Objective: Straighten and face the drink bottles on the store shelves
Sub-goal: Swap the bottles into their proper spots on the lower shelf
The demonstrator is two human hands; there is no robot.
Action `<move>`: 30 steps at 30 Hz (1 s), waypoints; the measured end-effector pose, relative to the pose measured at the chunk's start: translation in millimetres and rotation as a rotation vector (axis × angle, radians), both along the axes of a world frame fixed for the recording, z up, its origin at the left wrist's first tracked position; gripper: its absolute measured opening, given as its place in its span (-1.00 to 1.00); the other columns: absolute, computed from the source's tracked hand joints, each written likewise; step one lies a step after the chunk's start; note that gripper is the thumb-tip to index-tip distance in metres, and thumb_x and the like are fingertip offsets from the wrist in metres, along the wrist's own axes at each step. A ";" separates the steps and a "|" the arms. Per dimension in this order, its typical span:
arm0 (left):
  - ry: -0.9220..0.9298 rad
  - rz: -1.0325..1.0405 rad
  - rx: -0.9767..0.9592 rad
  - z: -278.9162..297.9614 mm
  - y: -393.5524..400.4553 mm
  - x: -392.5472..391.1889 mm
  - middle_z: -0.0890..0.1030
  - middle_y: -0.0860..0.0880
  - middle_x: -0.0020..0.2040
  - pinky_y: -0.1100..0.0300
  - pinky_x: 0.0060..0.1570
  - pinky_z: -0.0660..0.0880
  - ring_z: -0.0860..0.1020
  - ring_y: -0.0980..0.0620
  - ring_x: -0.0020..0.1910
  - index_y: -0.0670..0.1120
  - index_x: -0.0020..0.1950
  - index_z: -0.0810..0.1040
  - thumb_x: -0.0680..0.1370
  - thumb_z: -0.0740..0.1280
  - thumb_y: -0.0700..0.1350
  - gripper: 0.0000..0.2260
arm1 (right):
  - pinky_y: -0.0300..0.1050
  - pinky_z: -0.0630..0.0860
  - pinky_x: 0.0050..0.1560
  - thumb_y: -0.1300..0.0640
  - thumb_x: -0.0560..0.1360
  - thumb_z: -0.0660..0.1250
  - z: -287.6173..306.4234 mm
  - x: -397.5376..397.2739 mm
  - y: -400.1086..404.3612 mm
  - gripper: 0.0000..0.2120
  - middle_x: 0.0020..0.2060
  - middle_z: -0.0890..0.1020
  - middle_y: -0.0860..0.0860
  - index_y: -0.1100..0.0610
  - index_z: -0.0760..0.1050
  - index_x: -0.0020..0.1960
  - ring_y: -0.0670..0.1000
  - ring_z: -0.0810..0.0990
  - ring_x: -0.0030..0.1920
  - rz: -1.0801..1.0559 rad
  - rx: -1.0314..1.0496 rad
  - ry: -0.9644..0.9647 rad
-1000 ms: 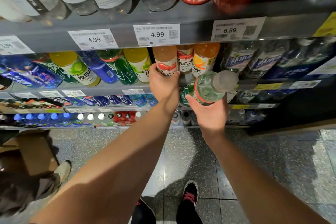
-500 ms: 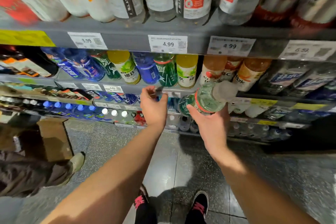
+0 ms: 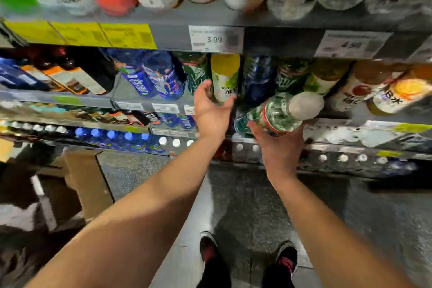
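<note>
Centrally in the frame, the right hand (image 3: 279, 147) grips a clear water bottle (image 3: 278, 113) with a green label and a red band, fingers curled round its lower body from beneath. That bottle lies tilted, its pale grey cap (image 3: 306, 105) pointing toward the right of the frame, in front of the shelf edge and not standing on it.

Just left of it, the left hand (image 3: 210, 110) is spread open, palm turned toward the shelf, holding nothing. Its fingertips are at the lower part of a yellow-capped bottle (image 3: 225, 78) with a white and green label; whether they touch it cannot be told through the blur. This bottle stands on the middle shelf (image 3: 131, 106), between a dark green bottle (image 3: 195, 72) on its left and a deep blue bottle (image 3: 257, 75) on its right. Further left on the same shelf stand two blue-labelled bottles (image 3: 149, 77), and at the far right orange-topped bottles (image 3: 383, 91) with white labels.

Above, the upper shelf rail (image 3: 173, 36) carries a white price tag (image 3: 215, 38) reading 3.99 and yellow tags (image 3: 81, 33) toward the upper left. Large bottles fill the top of the frame, badly blurred.

Lower down, rows of blue caps (image 3: 111, 134) and white caps (image 3: 176, 142) show on a lower shelf. A cardboard box (image 3: 86, 182) sits on the speckled floor (image 3: 245, 206) at lower left, and two dark shoes (image 3: 286, 256) with red laces appear at the bottom edge.
</note>
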State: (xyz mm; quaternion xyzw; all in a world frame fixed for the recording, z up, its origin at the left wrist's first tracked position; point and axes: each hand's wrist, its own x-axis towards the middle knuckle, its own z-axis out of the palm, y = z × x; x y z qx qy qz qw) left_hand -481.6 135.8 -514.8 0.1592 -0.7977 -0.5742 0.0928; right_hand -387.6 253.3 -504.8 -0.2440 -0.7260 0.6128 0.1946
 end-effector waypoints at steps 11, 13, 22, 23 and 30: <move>-0.038 -0.138 -0.026 -2.1 4.1 -38.0 0.60 0.06 0.07 0.47 0.07 0.44 0.55 0.09 0.03 -0.05 0.29 0.46 0.36 0.60 -0.13 -0.44 | -0.30 0.45 0.25 -0.18 0.26 0.60 -15.3 0.0 1.4 -0.15 0.21 0.60 -0.04 0.15 0.37 0.40 -0.11 0.55 0.23 -0.018 0.064 -0.044; -0.072 -0.121 -0.059 -3.0 6.3 -43.7 0.62 0.03 0.07 0.29 0.11 0.48 0.57 0.05 0.03 -0.10 0.28 0.45 0.35 0.61 -0.09 -0.42 | -0.34 0.44 0.23 -0.14 0.27 0.62 -17.7 1.0 4.1 -0.17 0.20 0.61 -0.03 0.16 0.38 0.39 -0.10 0.57 0.22 -0.012 0.064 -0.043; -0.078 0.016 -0.120 -5.8 1.6 -30.2 0.64 0.06 0.05 0.28 0.12 0.45 0.58 0.04 0.05 -0.01 0.19 0.49 0.25 0.64 0.04 -0.41 | -0.38 0.46 0.13 -0.12 0.23 0.62 -19.2 4.7 15.4 -0.22 0.05 0.61 -0.27 0.08 0.41 0.33 -0.26 0.61 0.10 0.015 -0.017 -0.051; -0.079 0.023 -0.114 -5.9 -2.3 -27.0 0.66 0.03 0.09 0.24 0.20 0.46 0.60 0.02 0.10 -0.01 0.20 0.51 0.25 0.64 0.06 -0.40 | -0.36 0.47 0.13 -0.15 0.22 0.61 -16.5 3.0 14.6 -0.21 0.04 0.63 -0.25 0.08 0.41 0.33 -0.24 0.62 0.10 0.019 -0.019 -0.051; -0.050 -0.027 -0.065 8.3 -33.6 0.0 0.68 0.08 -0.06 0.36 0.06 0.50 0.63 0.18 -0.03 -0.01 0.08 0.57 0.24 0.64 0.01 -0.52 | -0.41 0.46 0.16 -0.12 0.25 0.62 6.4 -15.7 -5.4 -0.28 0.12 0.66 -0.13 0.12 0.47 0.30 -0.22 0.60 0.15 0.056 -0.020 0.007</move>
